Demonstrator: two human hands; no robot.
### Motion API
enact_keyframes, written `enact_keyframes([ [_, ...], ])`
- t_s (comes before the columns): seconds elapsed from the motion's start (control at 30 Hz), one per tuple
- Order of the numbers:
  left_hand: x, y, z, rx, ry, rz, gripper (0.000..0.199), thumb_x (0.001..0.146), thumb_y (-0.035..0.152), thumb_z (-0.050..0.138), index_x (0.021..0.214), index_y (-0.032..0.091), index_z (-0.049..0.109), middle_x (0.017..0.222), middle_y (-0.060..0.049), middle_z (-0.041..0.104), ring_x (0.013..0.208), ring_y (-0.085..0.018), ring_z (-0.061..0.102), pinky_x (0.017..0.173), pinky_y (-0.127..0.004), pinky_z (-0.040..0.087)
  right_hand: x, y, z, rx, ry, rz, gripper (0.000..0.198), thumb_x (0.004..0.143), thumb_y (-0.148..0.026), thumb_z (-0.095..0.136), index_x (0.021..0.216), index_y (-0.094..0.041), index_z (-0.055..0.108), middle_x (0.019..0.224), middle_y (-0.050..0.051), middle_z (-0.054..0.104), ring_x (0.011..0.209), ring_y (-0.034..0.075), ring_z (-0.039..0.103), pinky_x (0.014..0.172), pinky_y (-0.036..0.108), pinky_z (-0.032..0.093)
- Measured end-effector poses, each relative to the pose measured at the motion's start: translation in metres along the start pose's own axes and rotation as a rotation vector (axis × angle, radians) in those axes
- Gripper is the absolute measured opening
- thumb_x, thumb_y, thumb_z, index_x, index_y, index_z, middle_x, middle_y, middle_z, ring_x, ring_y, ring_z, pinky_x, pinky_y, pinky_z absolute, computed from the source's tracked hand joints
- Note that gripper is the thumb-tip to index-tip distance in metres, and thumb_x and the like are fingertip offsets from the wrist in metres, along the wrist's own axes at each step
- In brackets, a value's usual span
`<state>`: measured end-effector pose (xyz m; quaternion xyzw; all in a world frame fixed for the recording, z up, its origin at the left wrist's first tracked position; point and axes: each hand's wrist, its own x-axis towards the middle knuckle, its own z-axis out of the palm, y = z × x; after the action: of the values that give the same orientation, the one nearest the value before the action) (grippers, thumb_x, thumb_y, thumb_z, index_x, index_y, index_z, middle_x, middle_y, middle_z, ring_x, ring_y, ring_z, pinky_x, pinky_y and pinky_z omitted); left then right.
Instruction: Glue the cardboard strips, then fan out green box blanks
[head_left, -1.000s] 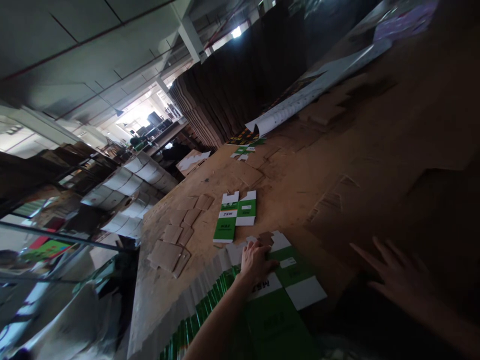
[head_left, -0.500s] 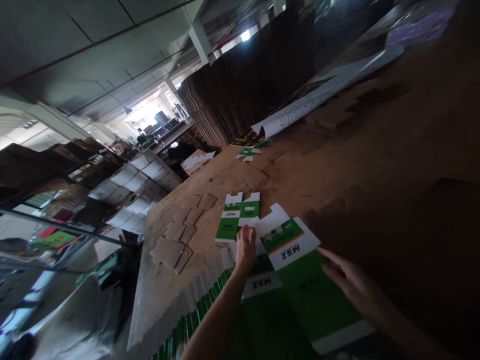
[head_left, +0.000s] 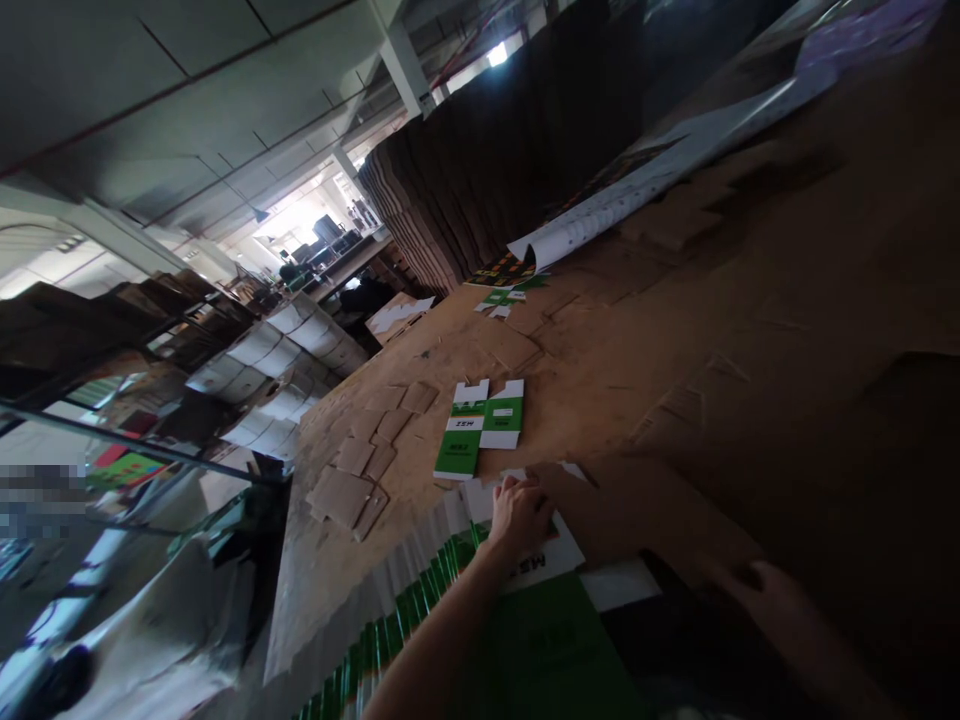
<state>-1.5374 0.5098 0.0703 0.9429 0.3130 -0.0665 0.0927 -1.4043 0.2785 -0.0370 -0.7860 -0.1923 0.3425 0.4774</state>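
Observation:
My left hand point(head_left: 521, 515) has its fingers curled at the top end of a green-and-white printed carton blank point(head_left: 555, 630), which lies in front of me. Close to its right, a plain brown cardboard face point(head_left: 652, 500) slants across toward my right hand point(head_left: 772, 600). That hand is dark and slightly blurred, with thumb and fingers closed at the brown cardboard's edge. Many more green carton blanks point(head_left: 397, 600) lie fanned out in an overlapping row beside my left forearm. Beyond my left hand, two small green-and-white carton pieces point(head_left: 459, 440) lie flat on the table.
Brown cardboard pieces point(head_left: 352, 480) lie scattered over the wooden table point(head_left: 600, 365). Toward the back are a rolled printed sheet point(head_left: 600, 215) and a tall stack of cardboard point(head_left: 480, 170). White rolls point(head_left: 292, 340) and a shelf point(head_left: 150, 435) stand off to the left.
The upper printed blank has left its place between my hands, and a brown face now shows there. My right hand has moved right and down; my left hand shifted slightly right and down.

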Motion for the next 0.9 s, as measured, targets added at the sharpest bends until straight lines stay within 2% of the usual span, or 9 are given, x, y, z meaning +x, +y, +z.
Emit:
enact_keyframes([
  [0.03,-0.001,-0.001,-0.002,0.021,-0.013,0.0,0.029,0.095,0.032,0.046,0.082,0.023,0.07,0.098,-0.003,0.072,0.101,-0.023,0.057,0.09,-0.037,0.041,0.0,-0.005,-0.002,-0.064,0.041,-0.016,0.045,0.075,-0.062,0.049,0.057,-0.023,0.062,0.066,0.013,0.073,0.07,0.033,0.071,0.07,0.043,0.056],
  [0.1,-0.002,-0.003,-0.004,0.034,-0.027,0.029,0.032,0.098,0.029,0.038,0.095,0.022,0.069,0.105,-0.005,0.07,0.101,-0.023,0.059,0.091,-0.035,0.041,-0.003,-0.016,0.003,-0.138,0.02,-0.131,0.045,0.076,-0.06,0.047,0.064,-0.022,0.068,0.078,0.017,0.075,0.082,0.036,0.071,0.081,0.048,0.055],
  [0.2,-0.004,-0.005,-0.002,-0.01,-0.032,0.031,0.036,0.099,0.027,0.031,0.109,0.021,0.065,0.109,-0.006,0.07,0.101,-0.021,0.061,0.091,-0.033,0.042,-0.006,-0.019,0.029,-0.14,-0.208,-0.433,0.045,0.083,-0.051,0.044,0.092,-0.02,0.076,0.109,0.015,0.074,0.112,0.032,0.063,0.101,0.046,0.046],
  [0.27,-0.004,-0.005,0.0,-0.037,-0.028,-0.002,0.034,0.099,0.032,0.036,0.106,0.022,0.067,0.103,-0.005,0.071,0.102,-0.021,0.062,0.091,-0.031,0.043,-0.004,-0.01,0.046,-0.151,-0.317,-0.541,0.045,0.086,-0.043,0.043,0.111,-0.02,0.073,0.129,0.014,0.064,0.127,0.029,0.053,0.107,0.046,0.041],
  [0.4,-0.003,-0.006,0.003,-0.041,-0.049,0.009,0.029,0.082,0.038,0.065,0.105,0.023,0.069,0.104,-0.004,0.069,0.105,-0.024,0.06,0.095,-0.033,0.043,0.003,0.011,0.062,-0.269,-0.318,-0.596,0.051,0.086,-0.028,0.04,0.131,-0.019,0.06,0.146,0.016,0.048,0.136,0.029,0.042,0.108,0.048,0.038],
  [0.63,-0.002,-0.011,0.01,-0.021,-0.066,0.05,0.033,0.081,0.041,0.066,0.107,0.023,0.069,0.104,-0.006,0.064,0.102,-0.025,0.058,0.094,-0.037,0.042,0.007,-0.003,0.049,-0.435,-0.324,-0.687,0.058,0.079,-0.021,0.047,0.136,-0.026,0.055,0.142,0.011,0.053,0.13,0.028,0.05,0.104,0.046,0.044],
  [0.73,0.001,-0.011,0.011,-0.043,-0.078,0.046,0.031,0.08,0.042,0.067,0.104,0.023,0.07,0.105,-0.006,0.062,0.1,-0.024,0.058,0.092,-0.036,0.044,0.021,0.009,0.023,-0.592,-0.197,-0.671,0.069,0.07,-0.024,0.058,0.138,-0.028,0.053,0.143,0.013,0.051,0.13,0.034,0.049,0.101,0.054,0.044],
  [0.83,0.007,-0.011,0.011,-0.081,-0.067,0.066,0.035,0.078,0.04,0.07,0.109,0.023,0.068,0.11,-0.007,0.059,0.102,-0.024,0.058,0.092,-0.036,0.044,0.035,0.039,-0.012,-0.784,0.154,-0.634,0.071,0.065,-0.028,0.063,0.136,-0.028,0.055,0.147,0.018,0.045,0.134,0.048,0.038,0.098,0.07,0.036],
  [0.9,0.01,-0.01,0.012,-0.101,-0.043,0.078,0.043,0.077,0.038,0.072,0.116,0.023,0.063,0.112,-0.007,0.059,0.103,-0.024,0.057,0.093,-0.036,0.045,0.038,0.053,-0.031,-0.868,0.341,-0.601,0.064,0.073,-0.025,0.055,0.137,-0.028,0.054,0.149,0.017,0.043,0.137,0.049,0.031,0.098,0.075,0.031],
])
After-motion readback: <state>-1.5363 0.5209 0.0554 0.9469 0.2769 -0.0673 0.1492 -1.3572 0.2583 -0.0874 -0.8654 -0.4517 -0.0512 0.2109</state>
